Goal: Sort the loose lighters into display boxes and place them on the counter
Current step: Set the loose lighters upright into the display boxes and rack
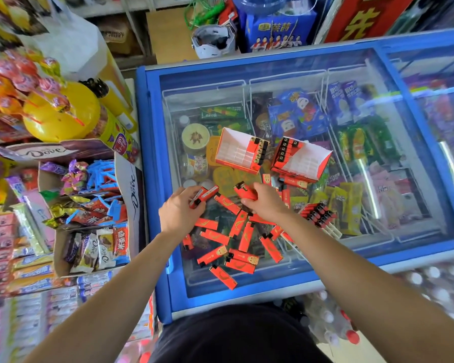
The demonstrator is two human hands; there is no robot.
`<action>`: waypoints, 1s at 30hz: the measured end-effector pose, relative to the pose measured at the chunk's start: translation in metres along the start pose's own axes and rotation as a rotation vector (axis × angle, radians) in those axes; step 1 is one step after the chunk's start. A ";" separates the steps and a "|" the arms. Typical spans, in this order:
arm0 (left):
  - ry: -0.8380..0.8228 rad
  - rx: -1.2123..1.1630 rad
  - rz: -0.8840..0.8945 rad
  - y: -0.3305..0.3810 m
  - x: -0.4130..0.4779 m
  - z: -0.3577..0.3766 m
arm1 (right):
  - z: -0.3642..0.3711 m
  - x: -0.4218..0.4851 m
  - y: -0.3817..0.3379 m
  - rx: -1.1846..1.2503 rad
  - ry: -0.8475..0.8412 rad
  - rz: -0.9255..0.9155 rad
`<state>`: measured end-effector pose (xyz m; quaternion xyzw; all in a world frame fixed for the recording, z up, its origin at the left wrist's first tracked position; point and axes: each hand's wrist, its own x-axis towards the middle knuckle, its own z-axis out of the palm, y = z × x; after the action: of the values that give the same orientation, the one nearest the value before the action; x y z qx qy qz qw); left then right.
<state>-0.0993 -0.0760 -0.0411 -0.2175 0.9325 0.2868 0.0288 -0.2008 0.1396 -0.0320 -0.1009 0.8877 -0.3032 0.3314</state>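
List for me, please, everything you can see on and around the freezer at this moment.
freezer: one, blue frame, glass lid, centre.
display boxes: two, red and white, on the glass, each partly filled.
loose lighters: many, red, scattered on the glass.
lighter row: one, red and black, right of the pile.
Dove cartons: two, white, left, holding sweets.
lollipop stand: one, yellow, upper left.
hands: left hand holding lighters; right hand holding one lighter.

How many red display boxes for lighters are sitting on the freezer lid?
2. The left display box sits at the middle of the freezer lid with a row of lighters at its right end; the right display box lies close beside it, lighters at its left end. None seems hidden.
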 end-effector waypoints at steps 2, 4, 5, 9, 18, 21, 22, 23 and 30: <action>0.019 -0.054 0.006 0.004 -0.004 -0.003 | 0.000 -0.011 -0.002 0.266 -0.010 0.063; 0.023 -0.139 0.020 0.007 -0.007 -0.005 | -0.001 -0.024 -0.006 0.578 -0.030 0.125; 0.019 -0.193 0.033 0.009 -0.009 -0.007 | -0.001 -0.030 -0.009 0.676 -0.030 0.135; -0.076 -0.449 0.062 0.027 -0.015 -0.017 | 0.006 -0.041 -0.013 0.839 0.007 0.159; -0.225 -0.722 0.057 0.064 -0.026 -0.025 | 0.014 -0.052 -0.016 1.189 -0.069 0.119; -0.270 -0.714 0.061 0.070 -0.027 -0.021 | 0.012 -0.054 -0.012 1.348 -0.099 0.122; -0.280 -0.697 0.071 0.071 -0.026 -0.019 | 0.011 -0.055 -0.010 1.381 -0.096 0.128; -0.294 -0.683 0.085 0.071 -0.026 -0.019 | 0.010 -0.057 -0.009 1.398 -0.090 0.129; -0.361 -0.602 0.157 0.067 -0.022 -0.010 | 0.011 -0.058 -0.001 1.312 0.043 0.141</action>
<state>-0.1072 -0.0228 0.0059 -0.0897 0.8001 0.5836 0.1054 -0.1493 0.1554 -0.0070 0.1864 0.5297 -0.7608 0.3255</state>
